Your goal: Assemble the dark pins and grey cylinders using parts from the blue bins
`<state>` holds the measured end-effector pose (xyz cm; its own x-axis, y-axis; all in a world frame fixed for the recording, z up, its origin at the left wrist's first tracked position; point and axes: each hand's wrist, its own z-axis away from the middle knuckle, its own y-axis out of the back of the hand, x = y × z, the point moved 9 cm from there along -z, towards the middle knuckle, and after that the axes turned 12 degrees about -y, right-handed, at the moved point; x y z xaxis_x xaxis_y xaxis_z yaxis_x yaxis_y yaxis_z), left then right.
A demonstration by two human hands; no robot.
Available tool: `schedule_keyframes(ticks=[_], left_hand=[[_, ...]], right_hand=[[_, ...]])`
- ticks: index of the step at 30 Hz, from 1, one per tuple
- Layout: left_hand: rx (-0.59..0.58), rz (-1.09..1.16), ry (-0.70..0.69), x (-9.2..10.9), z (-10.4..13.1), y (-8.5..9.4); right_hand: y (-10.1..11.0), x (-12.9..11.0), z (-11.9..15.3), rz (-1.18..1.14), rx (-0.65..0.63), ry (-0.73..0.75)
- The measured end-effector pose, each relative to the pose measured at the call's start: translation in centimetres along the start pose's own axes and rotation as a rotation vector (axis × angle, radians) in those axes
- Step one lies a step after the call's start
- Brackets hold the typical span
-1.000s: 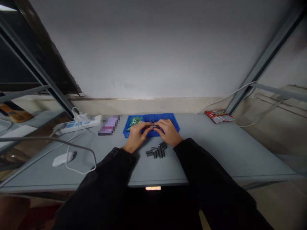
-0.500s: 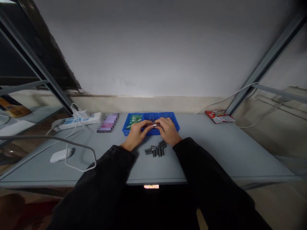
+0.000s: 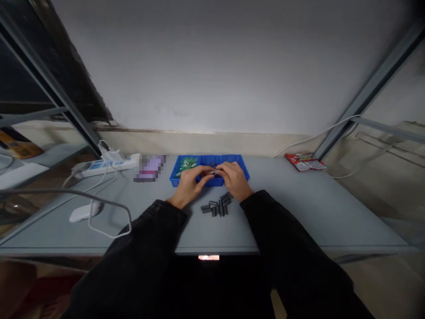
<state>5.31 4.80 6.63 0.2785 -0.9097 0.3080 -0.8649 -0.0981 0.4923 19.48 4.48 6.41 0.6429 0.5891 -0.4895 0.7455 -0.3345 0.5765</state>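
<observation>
Between the fingertips of my left hand (image 3: 190,184) and my right hand (image 3: 233,178) is a small grey piece (image 3: 213,172), pinched from both sides. Both hands are over the front edge of a blue tray (image 3: 245,168) with compartments. Its left compartment holds green and whitish pieces (image 3: 187,163); the middle one holds small dark metal pieces (image 3: 211,165), partly hidden by my fingers. Nearer to me, several dark grey cylinders (image 3: 221,207) lie in a loose group on the grey table (image 3: 292,212).
At the left are a white power strip (image 3: 124,164) with cables, a pixelated phone-like object (image 3: 149,168) and a white rounded case (image 3: 84,212). A grey cable loops above the table there. A red packet (image 3: 304,162) lies at the back right, near a shelf post.
The small piece between my fingertips looks greyer and slightly tilted, where it showed a bright white side before. My hands remain in nearly the same place; the view has shifted slightly.
</observation>
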Motion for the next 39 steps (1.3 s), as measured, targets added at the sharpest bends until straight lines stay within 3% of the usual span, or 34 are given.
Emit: schedule_keyframes(ticks=[3,6,9,12,17,26,39], left_hand=[[-0.039,0.046,0.088,-0.3,0.2,-0.2],[-0.293,0.064,0.145,-0.4,0.7,-2.4],[-0.565,0.056,0.151,-0.1,1.8,-4.7],[-0.691,0.061,0.152,0.1,2.6,-5.9],[-0.723,0.131,0.173,-0.2,3.1,-6.1],[-0.792,0.235,0.337,-2.1,4.3,-5.4],[-0.744,0.232,0.356,-0.9,4.1,-5.9]], right_hand=[[2.3,2.5,-0.3,-0.127,0.183,-0.181],[4.3,6.0,-0.2,-0.233,0.347,-0.382],[4.9,8.4,-0.4,-0.233,0.367,-0.478],[4.6,9.4,-0.6,-0.172,0.307,-0.534],[4.2,9.5,-0.6,-0.091,0.245,-0.562],[4.9,8.9,-0.6,-0.103,0.295,-0.521],[3.0,5.9,-0.8,-0.106,0.182,-0.374]])
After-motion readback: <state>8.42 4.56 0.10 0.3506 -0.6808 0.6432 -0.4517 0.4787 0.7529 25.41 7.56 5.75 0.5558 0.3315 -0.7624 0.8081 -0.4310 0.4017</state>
